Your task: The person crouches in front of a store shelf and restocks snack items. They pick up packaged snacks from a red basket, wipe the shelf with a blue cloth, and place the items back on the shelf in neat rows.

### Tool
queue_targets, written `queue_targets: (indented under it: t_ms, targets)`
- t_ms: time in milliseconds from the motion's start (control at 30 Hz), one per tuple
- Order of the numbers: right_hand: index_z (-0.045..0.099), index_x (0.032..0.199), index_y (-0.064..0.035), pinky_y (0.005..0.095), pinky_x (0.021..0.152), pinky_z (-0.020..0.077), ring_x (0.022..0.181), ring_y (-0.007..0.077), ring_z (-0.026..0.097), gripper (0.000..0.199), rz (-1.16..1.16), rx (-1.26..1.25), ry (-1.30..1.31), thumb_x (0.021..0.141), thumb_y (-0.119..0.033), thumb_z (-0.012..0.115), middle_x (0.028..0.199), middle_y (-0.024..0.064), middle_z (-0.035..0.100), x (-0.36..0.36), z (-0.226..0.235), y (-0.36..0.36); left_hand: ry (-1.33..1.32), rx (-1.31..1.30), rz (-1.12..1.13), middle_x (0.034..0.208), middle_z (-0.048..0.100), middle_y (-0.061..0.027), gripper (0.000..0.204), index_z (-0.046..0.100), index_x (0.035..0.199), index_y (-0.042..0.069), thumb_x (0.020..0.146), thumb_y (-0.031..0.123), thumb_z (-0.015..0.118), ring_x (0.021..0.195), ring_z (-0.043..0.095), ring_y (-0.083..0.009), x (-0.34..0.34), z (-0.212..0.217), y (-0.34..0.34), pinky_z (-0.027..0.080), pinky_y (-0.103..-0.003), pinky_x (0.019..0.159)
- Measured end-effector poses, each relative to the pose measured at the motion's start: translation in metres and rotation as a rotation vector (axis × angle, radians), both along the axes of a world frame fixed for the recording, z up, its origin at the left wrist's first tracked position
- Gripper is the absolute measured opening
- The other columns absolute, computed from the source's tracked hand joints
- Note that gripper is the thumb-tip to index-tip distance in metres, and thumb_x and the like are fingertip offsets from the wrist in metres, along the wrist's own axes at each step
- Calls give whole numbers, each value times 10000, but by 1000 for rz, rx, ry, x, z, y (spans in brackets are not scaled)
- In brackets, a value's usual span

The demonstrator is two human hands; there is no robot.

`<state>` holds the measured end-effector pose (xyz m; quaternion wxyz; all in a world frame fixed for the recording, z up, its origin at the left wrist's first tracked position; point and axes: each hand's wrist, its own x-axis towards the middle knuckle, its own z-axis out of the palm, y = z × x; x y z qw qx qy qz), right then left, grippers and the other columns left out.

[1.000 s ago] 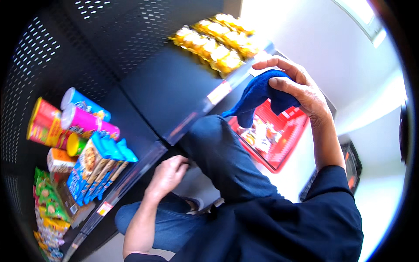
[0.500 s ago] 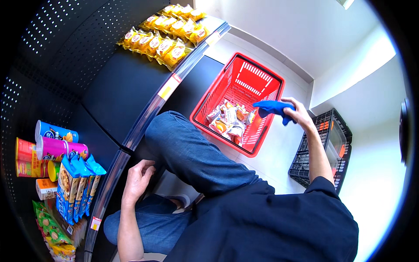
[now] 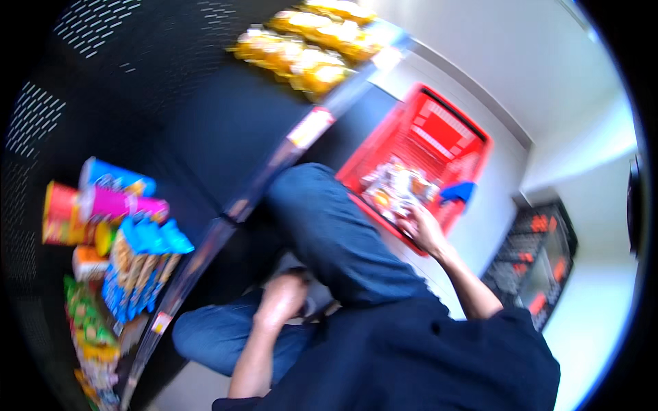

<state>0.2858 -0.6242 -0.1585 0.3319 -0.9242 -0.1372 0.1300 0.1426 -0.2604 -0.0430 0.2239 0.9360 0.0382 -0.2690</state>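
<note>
A red shopping basket stands on the floor, with several small wrapped snacks in its near end. My right hand reaches over the near rim, its fingertips at the snacks; blur hides whether they grip one. A blue cloth lies over the basket's right rim, apart from my hand. Between my bent legs, close to my shoe, is my left hand. Motion smears it and its fingers cannot be made out.
The dark shelf on my left carries yellow packets at the far end. Nearer stand canisters, blue biscuit bags and green packets. At the right, a black crate is by the wall.
My right hand has let go of the blue cloth, now on the basket rim, and come down to the snacks. My left hand moved right, away from the shelf edge. The view has shifted.
</note>
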Motion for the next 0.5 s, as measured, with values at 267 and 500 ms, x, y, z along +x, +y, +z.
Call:
queue_targets:
  t_ms: [267,500]
  targets:
    - [510,1356,-35,518,931,507,1114,441,613,597,65,-205,25,848,-265,723,1205,268,614,-13,-15,40,-31,-78,81,1121,697,-250,261,699,1079,-3,918,131,544,1044,673,-416,-6,-88,-42,541,-499,892]
    - [622,1206,-13,490,958,497,1141,428,613,405,-91,-135,73,824,-121,702,1189,257,646,-14,-36,36,114,-297,290,1139,697,-252,325,698,1142,4,922,214,584,1081,655,-417,-16,-117,-59,508,-490,910]
